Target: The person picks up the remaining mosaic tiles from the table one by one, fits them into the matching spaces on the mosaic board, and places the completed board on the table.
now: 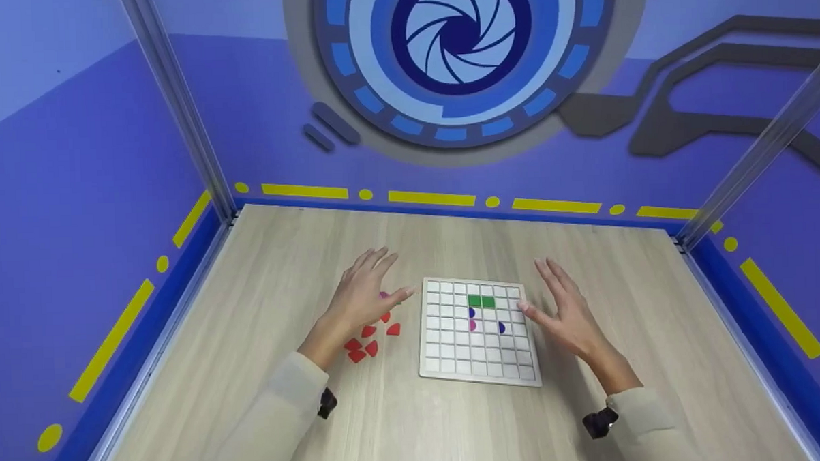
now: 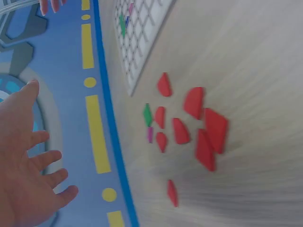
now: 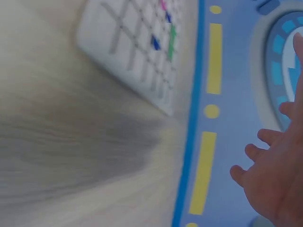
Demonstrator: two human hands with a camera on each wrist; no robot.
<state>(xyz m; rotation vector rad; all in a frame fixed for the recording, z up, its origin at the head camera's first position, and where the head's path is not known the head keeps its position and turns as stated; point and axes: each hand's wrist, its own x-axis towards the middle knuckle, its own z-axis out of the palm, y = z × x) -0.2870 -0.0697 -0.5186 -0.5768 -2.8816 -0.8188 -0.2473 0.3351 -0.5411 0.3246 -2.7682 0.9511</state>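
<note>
A white grid board lies on the wooden table, with two green squares, dark blue half-round pieces and a pink half-round piece in its cells. My left hand hovers left of the board, fingers spread and holding nothing. Below and beside it lie several loose red pieces, wedge-like in shape; the left wrist view also shows a green piece and a purple piece among them. Just off the board's right edge, my right hand is raised with extended fingers and holds nothing.
The wooden tabletop is bounded by blue walls at the left, back and right. Metal posts rise at the back corners. Dark wrist devices sit at both sleeves.
</note>
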